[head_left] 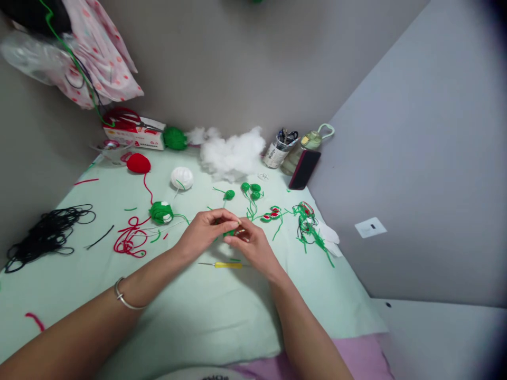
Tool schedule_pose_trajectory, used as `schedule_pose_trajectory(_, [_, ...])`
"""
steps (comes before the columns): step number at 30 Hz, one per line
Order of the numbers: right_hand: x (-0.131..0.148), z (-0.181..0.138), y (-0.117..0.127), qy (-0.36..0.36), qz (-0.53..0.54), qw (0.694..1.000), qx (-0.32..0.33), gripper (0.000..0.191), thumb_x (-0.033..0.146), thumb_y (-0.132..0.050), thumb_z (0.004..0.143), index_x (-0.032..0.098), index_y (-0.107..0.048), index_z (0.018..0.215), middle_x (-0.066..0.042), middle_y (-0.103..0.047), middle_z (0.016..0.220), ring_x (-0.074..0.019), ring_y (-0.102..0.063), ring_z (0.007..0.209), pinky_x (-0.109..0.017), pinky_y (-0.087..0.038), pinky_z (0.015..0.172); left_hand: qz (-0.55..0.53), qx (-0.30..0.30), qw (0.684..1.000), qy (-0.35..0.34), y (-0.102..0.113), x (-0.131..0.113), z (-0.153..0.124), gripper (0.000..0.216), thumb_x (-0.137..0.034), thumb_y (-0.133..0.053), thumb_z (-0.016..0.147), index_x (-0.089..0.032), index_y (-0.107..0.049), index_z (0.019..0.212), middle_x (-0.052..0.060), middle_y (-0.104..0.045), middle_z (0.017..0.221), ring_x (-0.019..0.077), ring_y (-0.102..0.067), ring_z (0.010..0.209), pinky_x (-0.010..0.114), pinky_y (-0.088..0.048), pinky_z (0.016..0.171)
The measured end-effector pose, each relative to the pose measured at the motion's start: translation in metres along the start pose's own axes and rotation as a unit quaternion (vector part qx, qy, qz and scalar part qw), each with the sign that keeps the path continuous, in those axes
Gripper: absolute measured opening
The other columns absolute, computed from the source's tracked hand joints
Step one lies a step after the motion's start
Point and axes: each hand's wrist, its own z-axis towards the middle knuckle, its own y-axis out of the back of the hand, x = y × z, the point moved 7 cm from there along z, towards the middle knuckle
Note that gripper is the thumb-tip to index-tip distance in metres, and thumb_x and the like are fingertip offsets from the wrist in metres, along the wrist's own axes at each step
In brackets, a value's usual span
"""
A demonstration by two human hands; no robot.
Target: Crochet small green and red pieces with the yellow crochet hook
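Observation:
My left hand [205, 230] and my right hand [253, 244] meet over the middle of the cloth, fingers pinched together. Between them is a small green yarn piece [228, 233], mostly hidden by the fingers. Just below them lies a crochet hook with a yellow handle [228, 265]. Beyond the hands sit a single green crocheted ball [229, 195] and a cluster of similar balls [255, 188] with trailing strands. Small red, white and green crocheted pieces [271, 215] rest right of the fingers. A green crocheted piece with white patches [161, 212] lies to the left.
Behind are white stuffing [233, 153], a red yarn ball [138, 163], a white yarn ball [182, 178] and a green yarn ball [175, 138]. A pen cup [274, 154], bottle [292, 159] and phone [304, 169] stand back right. Black cord [43, 232] lies left, tangled scraps [307, 219] right.

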Motion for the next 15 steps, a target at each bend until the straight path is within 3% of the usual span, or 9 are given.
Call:
schedule_pose_trajectory(3, [-0.005,-0.003,-0.005,-0.020,-0.001,1.000,0.012,0.021,0.039,-0.076,0.079,0.020,-0.074,0.084,-0.001,-0.068,0.081,-0.0151,-0.056,0.074,-0.029,-0.046,0.071,0.002,0.002,1.000,-0.005,-0.005,0.003,-0.002,0.019,-0.037,-0.080,0.077,-0.018,-0.076,0.080,0.001,-0.070,0.079,0.0176,-0.062,0.077,0.029,-0.047,0.075])
schedule_pose_trajectory(5, [-0.005,-0.004,-0.004,-0.024,0.009,0.999,0.026,0.024,0.042,-0.072,0.084,0.019,-0.073,0.077,-0.001,-0.066,0.072,-0.0142,-0.053,0.068,-0.029,-0.043,0.068,0.001,-0.011,1.000,-0.013,-0.003,0.004,-0.002,0.019,-0.036,-0.080,0.077,-0.018,-0.073,0.080,0.000,-0.067,0.076,0.0161,-0.060,0.074,0.028,-0.047,0.073])
schedule_pose_trajectory(9, [0.001,-0.008,-0.004,-0.013,0.035,0.998,0.059,0.036,0.053,-0.065,0.088,0.019,-0.074,0.078,-0.002,-0.070,0.074,-0.0134,-0.053,0.065,-0.028,-0.042,0.064,-0.023,-0.019,0.999,-0.028,-0.001,0.004,-0.005,0.026,-0.043,-0.074,0.084,-0.018,-0.065,0.081,-0.002,-0.063,0.074,0.0148,-0.060,0.068,0.029,-0.049,0.072])
schedule_pose_trajectory(12, [0.002,-0.010,-0.007,-0.012,0.052,0.996,0.068,0.038,0.056,-0.068,0.085,0.020,-0.069,0.075,-0.001,-0.070,0.070,-0.0116,-0.050,0.059,-0.026,-0.040,0.059,-0.035,-0.022,0.998,-0.037,-0.003,0.003,-0.014,0.031,-0.048,-0.070,0.087,-0.018,-0.063,0.082,0.000,-0.064,0.080,0.0151,-0.062,0.074,0.028,-0.050,0.074])
schedule_pose_trajectory(15, [0.002,-0.011,-0.012,-0.014,0.060,0.995,0.075,0.039,0.056,-0.069,0.083,0.020,-0.065,0.072,0.001,-0.067,0.064,-0.0093,-0.043,0.053,-0.025,-0.034,0.054,-0.030,-0.021,0.999,-0.037,-0.005,0.006,-0.029,0.031,-0.047,-0.076,0.083,-0.018,-0.065,0.085,0.000,-0.065,0.080,0.0159,-0.063,0.077,0.028,-0.051,0.076])
